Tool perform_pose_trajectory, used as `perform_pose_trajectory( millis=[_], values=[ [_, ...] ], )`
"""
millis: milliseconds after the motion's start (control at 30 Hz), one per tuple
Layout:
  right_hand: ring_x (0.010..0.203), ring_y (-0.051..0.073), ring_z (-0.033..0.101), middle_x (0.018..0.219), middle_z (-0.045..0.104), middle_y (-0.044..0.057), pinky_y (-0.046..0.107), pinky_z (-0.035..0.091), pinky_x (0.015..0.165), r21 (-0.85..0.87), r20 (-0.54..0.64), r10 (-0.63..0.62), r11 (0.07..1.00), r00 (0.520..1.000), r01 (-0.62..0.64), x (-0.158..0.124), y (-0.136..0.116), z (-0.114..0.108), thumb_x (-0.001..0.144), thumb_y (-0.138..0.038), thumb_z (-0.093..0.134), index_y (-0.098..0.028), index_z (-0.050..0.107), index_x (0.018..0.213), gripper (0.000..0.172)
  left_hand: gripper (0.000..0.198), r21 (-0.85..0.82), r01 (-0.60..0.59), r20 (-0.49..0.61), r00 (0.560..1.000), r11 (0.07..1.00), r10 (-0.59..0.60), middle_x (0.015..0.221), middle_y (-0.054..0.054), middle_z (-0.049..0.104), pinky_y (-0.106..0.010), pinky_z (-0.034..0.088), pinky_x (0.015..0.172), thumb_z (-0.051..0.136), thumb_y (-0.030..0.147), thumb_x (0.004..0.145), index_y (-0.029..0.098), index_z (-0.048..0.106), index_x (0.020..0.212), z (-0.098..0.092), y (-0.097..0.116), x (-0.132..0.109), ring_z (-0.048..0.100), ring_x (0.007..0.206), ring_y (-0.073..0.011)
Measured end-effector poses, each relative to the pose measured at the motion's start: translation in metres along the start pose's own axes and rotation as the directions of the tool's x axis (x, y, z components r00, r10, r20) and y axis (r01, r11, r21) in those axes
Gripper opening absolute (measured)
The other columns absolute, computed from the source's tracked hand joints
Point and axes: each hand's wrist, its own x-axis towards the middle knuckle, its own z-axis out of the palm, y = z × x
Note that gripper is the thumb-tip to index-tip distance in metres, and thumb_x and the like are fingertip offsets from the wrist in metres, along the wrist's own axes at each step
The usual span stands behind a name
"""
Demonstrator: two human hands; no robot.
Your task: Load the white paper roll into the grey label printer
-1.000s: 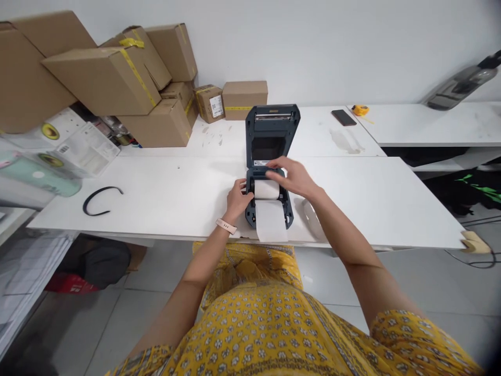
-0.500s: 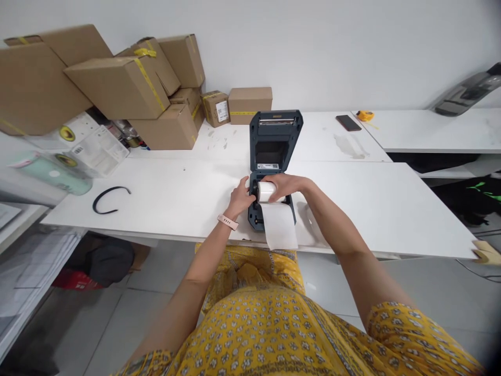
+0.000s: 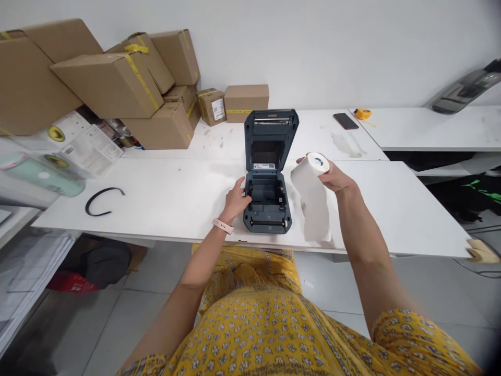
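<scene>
A dark blue-grey label printer (image 3: 266, 211) stands on the white table with its lid (image 3: 271, 137) raised. Its roll bay shows bare, with black holders on both sides. My left hand (image 3: 236, 200) rests at the printer's left edge, thumb on the rim and fingers apart. To the right of the printer, my right hand (image 3: 332, 175) grips a white label roll (image 3: 307, 166) above the table. From the roll a long strip of label paper (image 3: 316, 211) hangs down to the table's front edge.
Cardboard boxes (image 3: 105, 83) are piled at the back left, near a mint-green bottle (image 3: 47, 175) and a black headband (image 3: 92, 201). A phone (image 3: 345, 121) and a yellow tape measure (image 3: 362, 113) lie at the back right. The white table (image 3: 383, 209) has a front edge close to my body.
The label roll has come out of the printer, carried right in my right hand, its paper strip trailing. My left hand stays at the printer's left side.
</scene>
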Motion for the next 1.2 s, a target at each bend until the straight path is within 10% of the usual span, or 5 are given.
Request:
perform_pose_trajectory(
  millis=[533, 833, 1033, 1200],
  values=[
    [0.140, 0.031, 0.056, 0.152, 0.060, 0.009, 0.052, 0.043, 0.120, 0.026, -0.086, 0.306, 0.952, 0.948, -0.305, 0.009, 0.077, 0.004, 0.052, -0.029, 0.092, -0.029, 0.052, 0.146, 0.102, 0.083, 0.092, 0.045, 0.018, 0.999, 0.995, -0.047, 0.132, -0.010, 0.075, -0.047, 0.055, 0.103, 0.065, 0.016, 0.076, 0.025, 0.044, 0.156, -0.001, 0.006, -0.004, 0.077, 0.103, -0.0281],
    [0.146, 0.034, 0.052, 0.154, 0.061, 0.007, 0.052, 0.040, 0.123, -0.224, -0.004, 0.327, 0.921, 0.945, -0.320, -0.093, 0.045, -0.006, 0.074, -0.052, 0.086, -0.032, 0.071, 0.132, 0.063, 0.078, 0.112, 0.025, 0.009, 1.000, 0.993, -0.026, 0.128, -0.010, 0.077, -0.047, 0.055, 0.104, 0.064, 0.012, 0.076, 0.024, 0.049, 0.152, 0.000, 0.009, -0.003, 0.077, 0.099, -0.0273],
    [0.077, 0.019, 0.069, 0.113, 0.078, 0.009, 0.032, 0.055, 0.067, -0.154, -0.100, 0.338, 0.924, 0.936, -0.350, -0.100, 0.031, 0.031, 0.074, -0.061, 0.081, -0.020, 0.075, 0.110, 0.055, 0.074, 0.106, 0.019, -0.002, 1.000, 0.994, -0.019, 0.128, -0.009, 0.077, -0.046, 0.055, 0.104, 0.062, 0.013, 0.078, 0.024, 0.050, 0.150, 0.001, 0.008, -0.004, 0.077, 0.102, -0.0260],
    [0.091, 0.021, 0.071, 0.117, 0.076, 0.008, 0.033, 0.056, 0.076, -0.135, -0.074, 0.199, 0.969, 0.977, -0.208, -0.086, -0.032, 0.041, 0.084, -0.056, 0.075, -0.029, 0.069, 0.130, 0.054, 0.075, 0.088, 0.022, 0.014, 1.000, 0.996, -0.023, 0.126, -0.007, 0.077, -0.045, 0.056, 0.103, 0.062, 0.012, 0.078, 0.026, 0.051, 0.150, 0.001, 0.007, -0.004, 0.077, 0.105, -0.0268]
  ],
)
